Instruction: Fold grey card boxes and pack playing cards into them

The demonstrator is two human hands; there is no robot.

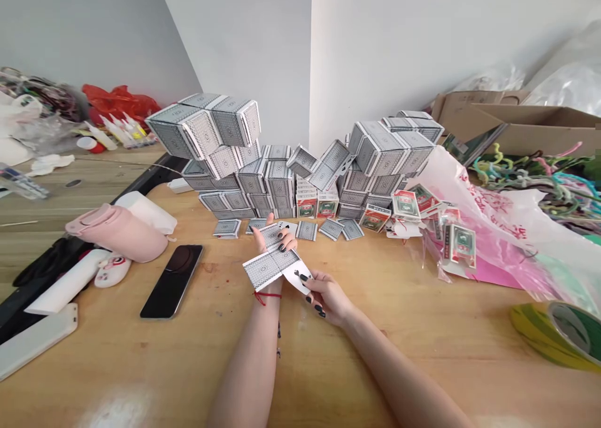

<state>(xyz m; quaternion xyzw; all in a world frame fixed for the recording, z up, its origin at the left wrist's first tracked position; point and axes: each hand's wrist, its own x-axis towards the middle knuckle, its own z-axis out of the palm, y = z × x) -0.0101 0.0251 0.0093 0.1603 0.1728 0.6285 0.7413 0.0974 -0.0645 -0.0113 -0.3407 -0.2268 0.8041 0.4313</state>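
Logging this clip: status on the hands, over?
Left hand holding grey-backed playing cards; right hand pinching their end. Stacked card walls beyond, not touching.

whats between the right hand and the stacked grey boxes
In the head view, flat grey patterned card pieces lie between the right hand and the stacked grey boxes.

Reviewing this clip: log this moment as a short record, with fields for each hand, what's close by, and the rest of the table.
Left hand: palm up, holding a grey-backed card
Right hand: fingers pinching the white end of a strip of cards
Close by: loose cards on a wooden table, in front of stacked grey-patterned blocks
Rest: phone, pink bottle, tape roll, plastic bag, cardboard box
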